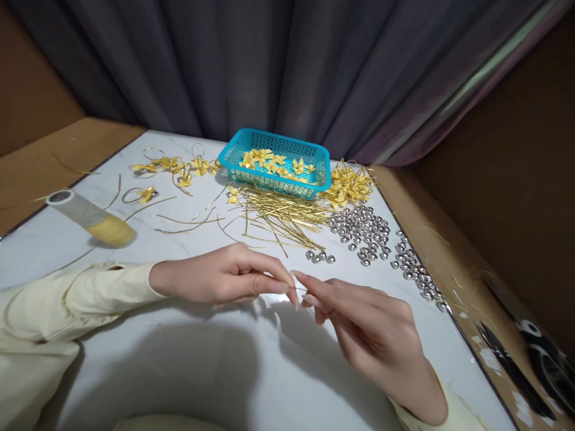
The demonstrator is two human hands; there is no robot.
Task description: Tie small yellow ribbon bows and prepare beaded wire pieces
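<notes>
My left hand (pixel 238 276) reaches in from the left, thumb and forefinger pinched together. Close beside it, my right hand (pixel 377 323) also makes a pinch. A short stretch of thin cord (pixel 300 289) shows between the two sets of fingertips; most of it is hidden by the fingers. Just beyond the hands lies a pile of gold cords (pixel 287 212). A few silver beads (pixel 320 257) rest near the fingertips, and a larger spread of silver beads (pixel 363 230) lies to their right.
A turquoise basket (pixel 276 182) holding yellow ribbon flowers (pixel 269 160) stands at the back. More flowers (pixel 348 184) are heaped at its right; looped ones (pixel 179 167) lie left. A spool of yellow thread (pixel 92 218) stands at left. Tweezers (pixel 516 371) and scissors (pixel 545 353) lie right.
</notes>
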